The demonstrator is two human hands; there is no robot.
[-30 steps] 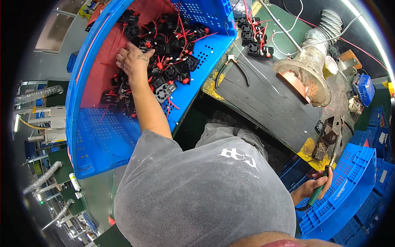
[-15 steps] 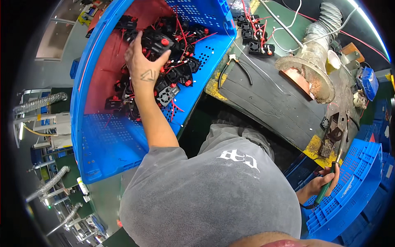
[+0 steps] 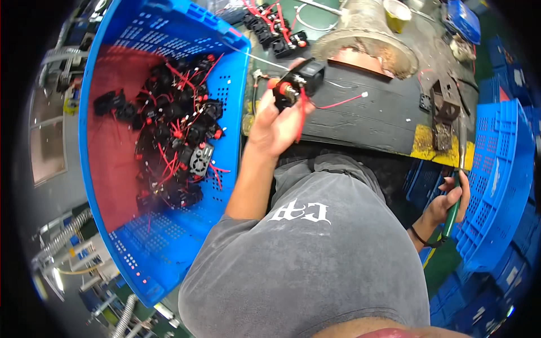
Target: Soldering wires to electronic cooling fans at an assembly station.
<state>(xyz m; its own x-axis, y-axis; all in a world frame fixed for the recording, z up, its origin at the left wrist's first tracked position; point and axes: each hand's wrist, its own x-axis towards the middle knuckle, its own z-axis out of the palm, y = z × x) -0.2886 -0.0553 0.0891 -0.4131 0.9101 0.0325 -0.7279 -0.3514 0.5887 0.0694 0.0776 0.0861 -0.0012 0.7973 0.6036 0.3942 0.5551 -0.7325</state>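
Over the near left part of the workbench, my left hand (image 3: 269, 130) grips a black plastic device (image 3: 309, 78) with a red knob, metal terminals and dangling red wires. My fingers are mostly hidden behind it. At the right, my right hand (image 3: 440, 207) is wrapped around the green handle of a soldering iron (image 3: 452, 217), whose metal shaft points up toward the bench edge. A blue crate (image 3: 85, 141) on my left holds a pile of similar black devices (image 3: 177, 121) with red knobs and wires, some showing fan grilles.
More black fan units (image 3: 264, 31) with red wires sit at the back of the bench. A wide, dirty funnel-shaped duct (image 3: 360, 42) stands beside a yellow cup (image 3: 398, 18). Near the right edge is a rusty metal stand (image 3: 444, 104); another blue crate (image 3: 493, 160) is beyond it.
My left hand has come out of the crate and moved right over the bench, now with a black device in it. My right hand still holds the soldering iron. The view has turned.
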